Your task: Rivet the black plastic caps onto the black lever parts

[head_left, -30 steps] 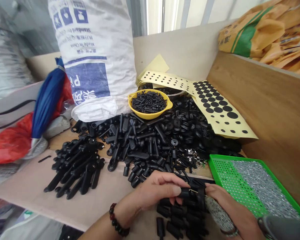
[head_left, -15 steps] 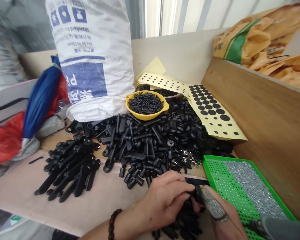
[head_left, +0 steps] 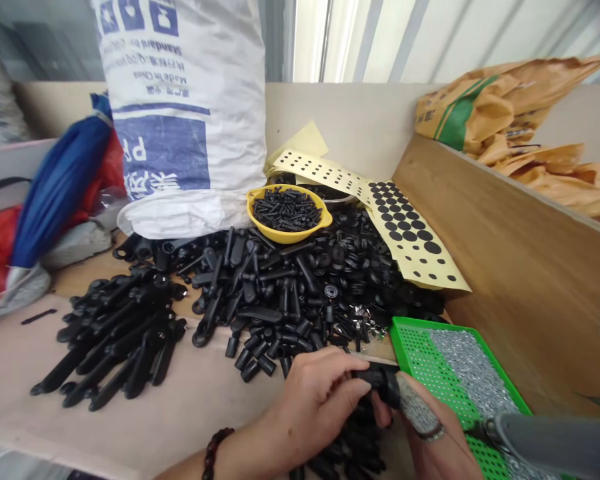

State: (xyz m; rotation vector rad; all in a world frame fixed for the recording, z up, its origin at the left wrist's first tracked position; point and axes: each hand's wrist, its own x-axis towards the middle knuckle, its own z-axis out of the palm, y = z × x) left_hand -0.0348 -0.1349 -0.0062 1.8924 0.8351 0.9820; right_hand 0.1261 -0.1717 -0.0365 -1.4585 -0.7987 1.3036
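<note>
Near the bottom centre, my left hand pinches one end of a black plastic part. My right hand closes on the part's other end, its thumb wrapped in a grey speckled covering. A grey tool with a dark tip extends from the right edge beside my right hand, over the green tray of small silvery pieces. Below my hands lies a heap of black parts, partly hidden by them. Short black cylinders lie just beyond my left hand.
Long black pieces are piled at the left. Behind stand a yellow bowl of black screw-like pieces and a white sack. Yellow sheets with black dots lie by a wooden board on the right.
The camera view has shifted, so most items appear further left. More of the black part between my hands now shows. The grey tool reaches further into view.
</note>
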